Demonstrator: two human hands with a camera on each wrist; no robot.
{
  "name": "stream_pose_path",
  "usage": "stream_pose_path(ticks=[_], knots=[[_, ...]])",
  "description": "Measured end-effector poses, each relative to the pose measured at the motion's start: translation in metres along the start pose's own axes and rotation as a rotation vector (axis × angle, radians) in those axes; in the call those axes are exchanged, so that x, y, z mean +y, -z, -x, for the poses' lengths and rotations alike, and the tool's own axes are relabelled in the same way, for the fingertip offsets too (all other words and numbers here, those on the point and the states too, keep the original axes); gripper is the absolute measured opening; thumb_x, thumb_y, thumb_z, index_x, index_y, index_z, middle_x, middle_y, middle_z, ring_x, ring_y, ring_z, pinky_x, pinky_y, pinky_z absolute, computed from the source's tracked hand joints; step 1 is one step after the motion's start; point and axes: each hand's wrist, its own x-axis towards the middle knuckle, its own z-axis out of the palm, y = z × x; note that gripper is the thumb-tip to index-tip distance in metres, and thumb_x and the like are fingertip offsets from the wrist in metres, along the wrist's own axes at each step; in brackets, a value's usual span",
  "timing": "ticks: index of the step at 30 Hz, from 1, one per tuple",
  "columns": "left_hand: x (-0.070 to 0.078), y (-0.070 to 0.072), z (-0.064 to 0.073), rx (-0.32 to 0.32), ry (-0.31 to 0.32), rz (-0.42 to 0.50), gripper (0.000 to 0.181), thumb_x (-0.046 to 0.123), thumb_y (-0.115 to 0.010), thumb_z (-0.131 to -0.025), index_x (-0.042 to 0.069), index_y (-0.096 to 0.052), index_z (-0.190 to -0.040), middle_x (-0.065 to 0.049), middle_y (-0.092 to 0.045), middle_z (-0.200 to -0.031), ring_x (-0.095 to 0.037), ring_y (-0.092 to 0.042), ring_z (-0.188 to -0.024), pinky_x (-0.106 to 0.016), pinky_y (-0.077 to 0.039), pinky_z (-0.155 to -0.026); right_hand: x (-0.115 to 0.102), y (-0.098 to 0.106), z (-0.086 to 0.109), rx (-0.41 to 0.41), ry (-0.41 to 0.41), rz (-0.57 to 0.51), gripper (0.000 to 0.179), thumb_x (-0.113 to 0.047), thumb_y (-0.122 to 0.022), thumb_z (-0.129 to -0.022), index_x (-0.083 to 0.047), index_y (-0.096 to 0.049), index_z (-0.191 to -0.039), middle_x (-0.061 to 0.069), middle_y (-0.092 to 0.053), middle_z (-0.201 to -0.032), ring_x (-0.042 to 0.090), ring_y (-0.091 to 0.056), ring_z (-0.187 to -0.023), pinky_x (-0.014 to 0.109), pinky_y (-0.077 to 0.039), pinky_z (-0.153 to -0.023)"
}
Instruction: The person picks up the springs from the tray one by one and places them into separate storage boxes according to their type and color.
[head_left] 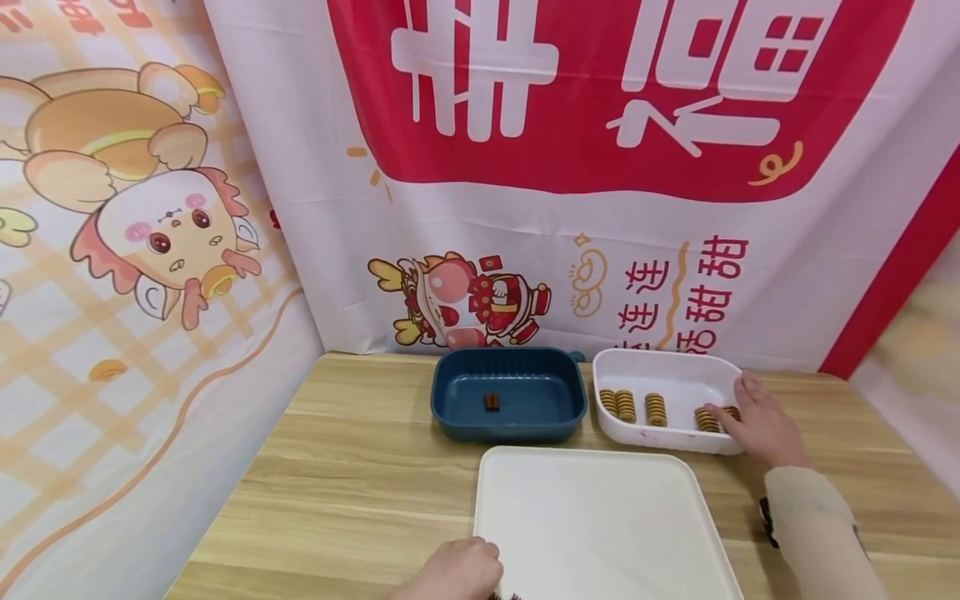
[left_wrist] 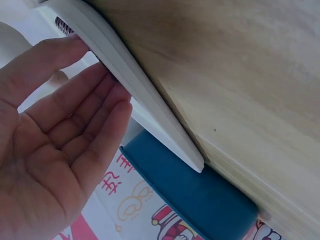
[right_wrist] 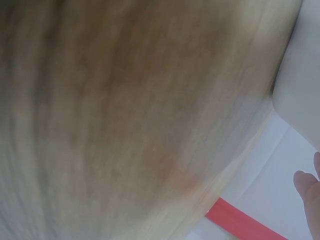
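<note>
At the bottom of the head view, my left hand (head_left: 461, 571) is bent over the left rim of a cream tray (head_left: 585, 508). The left wrist view shows this hand's thumb and fingers pinching a small dark piece, mostly hidden behind the tray's rim; a dark brown ridged stack (left_wrist: 63, 26) lies close by. My right hand (head_left: 765, 421) reaches over the right end of a white box (head_left: 637, 429), thumb beside a stack of round biscuits (head_left: 707, 419) and fingers extended near the rim. Only fingertips (right_wrist: 303, 182) of it show in the right wrist view.
A dark blue box (head_left: 510, 433) stands left of the white box, with small brown pieces (head_left: 491, 402) inside. More stacks of round biscuits (head_left: 656, 409) stand in the white box. Printed cloth (head_left: 300, 167) hangs behind the wooden table (head_left: 337, 467).
</note>
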Motion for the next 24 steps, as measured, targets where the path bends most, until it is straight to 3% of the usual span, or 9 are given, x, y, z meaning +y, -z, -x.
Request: stream_pose_path(ticks=[7,11,14,19,22,24], knots=[[-0.003,0.006,-0.002,0.068,-0.083,0.087,0.017,0.01,-0.073,-0.068,0.017,-0.06,-0.058,0.011,-0.04,-0.06,0.001,-0.038,-0.056,-0.012,-0.033,-0.046,-0.001,0.001,0.001,-0.004,0.001,-0.006,0.088,-0.053,-0.039,-0.098,0.022,-0.018,-0.138,0.039,-0.009,-0.147,0.051,-0.009,-0.137,0.064,-0.017,-0.104],[-0.009,0.016,-0.005,0.091,-0.109,0.128,0.013,0.009,-0.076,-0.065,0.016,-0.065,-0.064,0.012,-0.046,-0.063,0.002,-0.043,-0.059,-0.011,-0.035,-0.05,-0.001,0.001,0.001,-0.008,-0.007,-0.005,0.088,-0.054,-0.039,-0.097,0.022,-0.018,-0.138,0.039,-0.009,-0.147,0.051,-0.01,-0.137,0.064,-0.017,-0.104],[-0.014,0.022,-0.007,0.072,-0.096,0.319,0.013,0.008,-0.079,-0.068,0.014,-0.072,-0.077,0.014,-0.057,-0.073,0.004,-0.051,-0.068,-0.009,-0.041,-0.059,0.0,0.0,0.001,-0.008,-0.008,-0.005,0.088,-0.054,-0.039,-0.097,0.021,-0.017,-0.139,0.039,-0.009,-0.147,0.051,-0.01,-0.137,0.064,-0.017,-0.104],[-0.02,0.023,-0.012,0.041,-0.079,0.86,0.019,0.009,-0.077,-0.079,0.009,-0.074,-0.098,0.012,-0.067,-0.091,0.003,-0.059,-0.083,-0.017,-0.049,-0.074,0.001,0.0,0.001,-0.005,-0.005,-0.006,0.088,-0.054,-0.038,-0.098,0.022,-0.017,-0.139,0.038,-0.008,-0.148,0.051,-0.009,-0.137,0.064,-0.017,-0.104],[-0.022,0.021,-0.016,0.124,-0.064,1.014,0.021,0.012,-0.076,-0.081,0.008,-0.074,-0.102,0.011,-0.068,-0.095,0.002,-0.06,-0.089,-0.022,-0.051,-0.078,0.0,0.001,0.001,-0.002,-0.003,-0.011,0.088,-0.053,-0.039,-0.097,0.021,-0.018,-0.139,0.039,-0.01,-0.147,0.051,-0.01,-0.137,0.064,-0.017,-0.104],[-0.022,0.02,-0.019,0.214,-0.039,1.06,0.024,0.013,-0.078,-0.079,0.008,-0.074,-0.102,0.009,-0.069,-0.097,0.0,-0.061,-0.091,-0.024,-0.052,-0.079,0.0,0.001,0.001,0.001,-0.001,-0.011,0.088,-0.053,-0.039,-0.097,0.022,-0.018,-0.138,0.039,-0.01,-0.147,0.052,-0.011,-0.136,0.064,-0.017,-0.104]])
